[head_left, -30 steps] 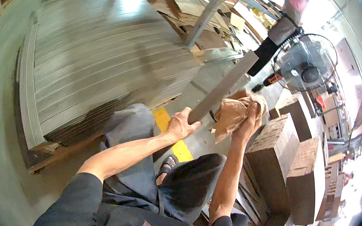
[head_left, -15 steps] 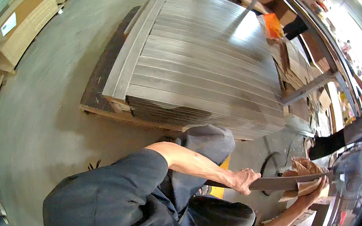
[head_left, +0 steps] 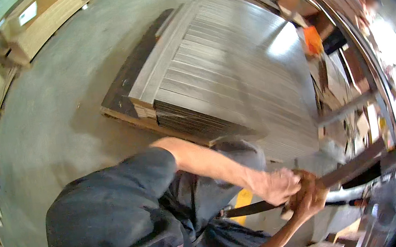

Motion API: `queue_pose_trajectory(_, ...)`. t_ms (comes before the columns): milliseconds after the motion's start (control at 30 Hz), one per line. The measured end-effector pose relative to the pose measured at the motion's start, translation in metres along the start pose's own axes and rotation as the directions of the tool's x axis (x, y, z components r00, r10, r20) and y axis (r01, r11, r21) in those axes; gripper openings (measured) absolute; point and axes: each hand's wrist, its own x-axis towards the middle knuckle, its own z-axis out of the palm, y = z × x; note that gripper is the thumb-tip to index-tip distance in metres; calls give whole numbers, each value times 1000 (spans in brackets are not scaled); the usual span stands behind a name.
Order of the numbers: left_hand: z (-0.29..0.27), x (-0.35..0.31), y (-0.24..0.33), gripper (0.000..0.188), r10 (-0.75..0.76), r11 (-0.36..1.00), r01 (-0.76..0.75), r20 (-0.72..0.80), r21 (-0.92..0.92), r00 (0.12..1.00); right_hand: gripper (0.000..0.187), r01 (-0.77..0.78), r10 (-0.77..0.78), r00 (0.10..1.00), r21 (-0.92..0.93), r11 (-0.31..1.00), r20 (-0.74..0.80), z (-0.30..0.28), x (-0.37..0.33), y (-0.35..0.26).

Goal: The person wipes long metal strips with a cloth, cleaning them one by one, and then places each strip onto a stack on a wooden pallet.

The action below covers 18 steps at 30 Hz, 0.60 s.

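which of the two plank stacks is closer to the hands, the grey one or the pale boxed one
The grey stack of planks on the dark pallet, lying just beyond the left hand and right hand. The pale boxed stack sits far off, across the concrete floor.

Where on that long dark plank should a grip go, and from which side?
Grip the long dark plank around mid-length, probably from above across its narrow width. It is slim and lies roughly level, and the left hand and right hand already close on it there.
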Motion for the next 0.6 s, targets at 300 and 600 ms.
queue_pose_trajectory(300, -218, -4, -14, 70, -42, 747, -151, 272, 647, 961, 20, 696, -572, 718, -423, 580, 396, 49, 6, 0)
queue_pose_trajectory(600, -219, -40, -43, 38, -172, 820, -56, 340, 570, 925, 19, 787, -592, 616, -430, 442, 520, -1, -7, 53)
